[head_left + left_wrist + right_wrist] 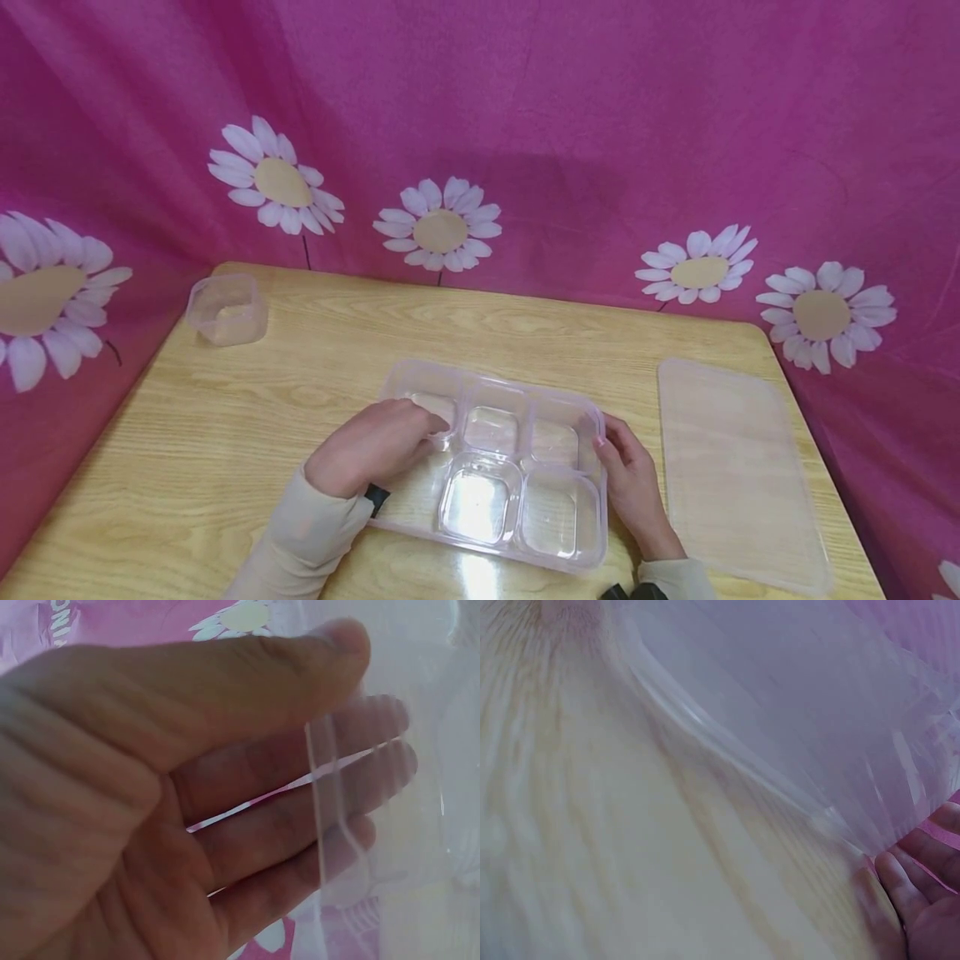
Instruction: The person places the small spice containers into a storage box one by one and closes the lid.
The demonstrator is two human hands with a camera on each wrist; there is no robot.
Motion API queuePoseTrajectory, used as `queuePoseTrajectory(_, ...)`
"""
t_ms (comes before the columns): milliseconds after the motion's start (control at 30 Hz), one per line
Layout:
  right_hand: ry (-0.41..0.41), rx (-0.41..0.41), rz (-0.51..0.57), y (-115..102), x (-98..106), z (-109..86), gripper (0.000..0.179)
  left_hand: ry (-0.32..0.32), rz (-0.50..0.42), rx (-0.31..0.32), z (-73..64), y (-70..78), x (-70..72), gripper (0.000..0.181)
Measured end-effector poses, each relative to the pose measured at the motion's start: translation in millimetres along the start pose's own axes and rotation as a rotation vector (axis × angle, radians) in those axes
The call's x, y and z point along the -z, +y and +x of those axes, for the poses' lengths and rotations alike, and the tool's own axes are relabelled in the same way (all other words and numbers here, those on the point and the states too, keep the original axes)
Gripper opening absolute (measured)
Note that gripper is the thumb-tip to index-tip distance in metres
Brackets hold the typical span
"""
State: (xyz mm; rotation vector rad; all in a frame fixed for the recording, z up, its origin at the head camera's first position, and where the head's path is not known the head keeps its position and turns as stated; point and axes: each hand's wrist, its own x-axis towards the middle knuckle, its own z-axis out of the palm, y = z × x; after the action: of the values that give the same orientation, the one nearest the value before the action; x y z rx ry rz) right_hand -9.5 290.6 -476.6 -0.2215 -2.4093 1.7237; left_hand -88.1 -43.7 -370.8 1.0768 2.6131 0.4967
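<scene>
A large clear plastic box point(558, 563) lies on the table, with several small square clear containers point(491, 427) inside. My left hand point(378, 446) reaches over the box's left side and pinches the wall of the back-left small container point(433, 406). In the left wrist view, the thumb lies on one side of that clear wall point(321, 825) and the fingers show through it on the other. At the right end of the box, my right hand point(633, 492) grips its rim, thumb on top and fingers outside. The front-left compartment point(416, 493) holds no small container.
A single small clear container point(228, 312) stands at the table's back left corner. To the right of the box lies a flat translucent lid point(738, 475). A pink cloth point(555, 150) with printed daisies hangs behind and beside the wooden table point(300, 375).
</scene>
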Motion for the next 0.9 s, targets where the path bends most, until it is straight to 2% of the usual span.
queuePoseTrajectory(200,-0.004,-0.027,-0.014,-0.7,0.0,-0.2,0.033,0.018,-0.006,-0.003,-2.4,1.2,5.0,0.027)
queuePoseTrajectory(400,-0.013,-0.036,-0.03,-1.8,0.0,0.3,0.035,0.038,0.003,0.007,-6.9,0.9,10.1,0.014)
queuePoseTrajectory(633,-0.011,-0.026,-0.008,-0.7,0.1,0.1,0.034,0.067,0.017,0.006,-11.5,-1.2,13.4,0.015)
queuePoseTrajectory(900,0.006,0.003,-0.011,0.0,-1.2,-0.3,0.033,0.052,-0.026,0.086,-20.6,1.6,21.8,0.029)
